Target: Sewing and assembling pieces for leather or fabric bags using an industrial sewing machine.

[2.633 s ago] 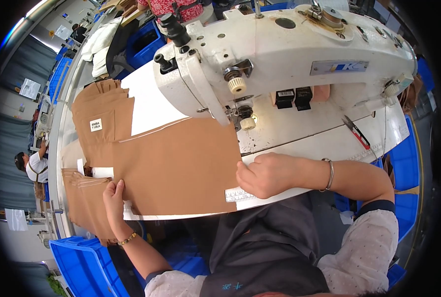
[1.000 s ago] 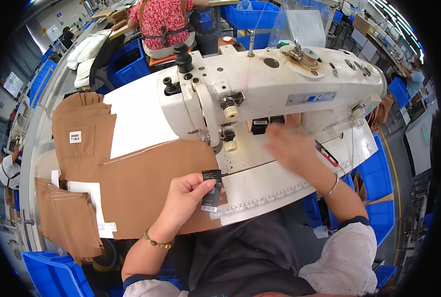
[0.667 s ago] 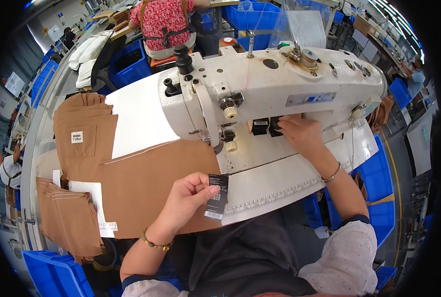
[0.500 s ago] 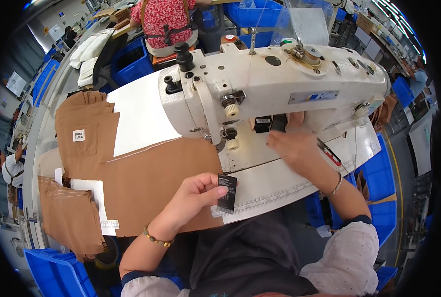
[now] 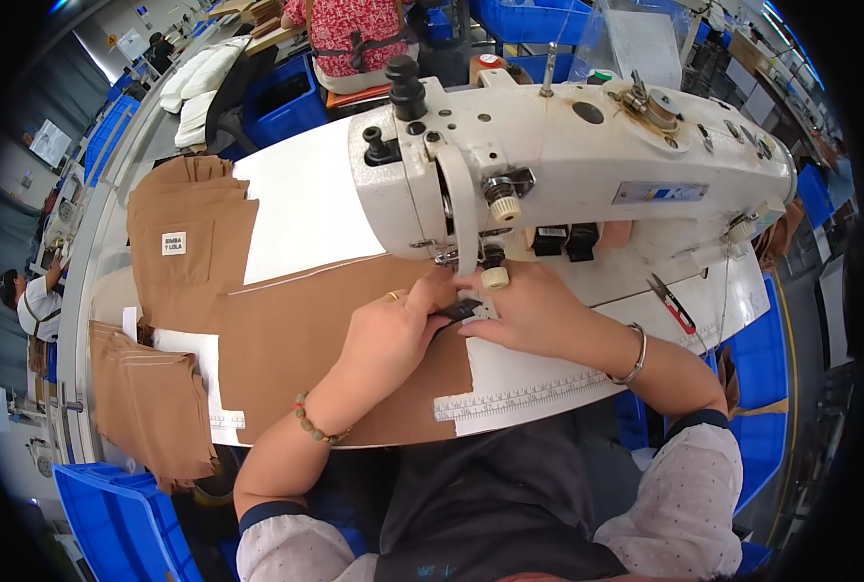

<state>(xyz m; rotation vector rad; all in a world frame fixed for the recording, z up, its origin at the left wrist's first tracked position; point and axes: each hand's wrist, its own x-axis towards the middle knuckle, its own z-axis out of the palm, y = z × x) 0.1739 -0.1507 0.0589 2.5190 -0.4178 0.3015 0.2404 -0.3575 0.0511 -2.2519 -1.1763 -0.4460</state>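
Note:
Under the needle end of a white sewing machine [image 5: 568, 155], both my hands meet at the edge of a large brown fabric piece [image 5: 325, 339]. My left hand [image 5: 388, 335] is closed, thumb and fingers pinching a small black label [image 5: 459, 311] by the fabric's right edge. My right hand [image 5: 529, 306] comes in from the other side, fingers curled at the label's right end with the thumb below it; the presser foot and some fingertips are hidden. Beneath the machine arm stand two black label stacks [image 5: 549, 241], to the right of my hands.
Red-handled snips [image 5: 674, 307] lie on the white table right of my hand. Brown pocketed pieces [image 5: 185, 272] and another brown stack [image 5: 151, 398] lie at left. A ruler strip [image 5: 539, 390] runs along the front edge. Blue bins [image 5: 127, 524] flank the table; a person in red sits beyond.
My right hand has moved left from the label stacks to the needle area. My left hand has carried the black label forward to the fabric's edge. The whole view has shifted slightly.

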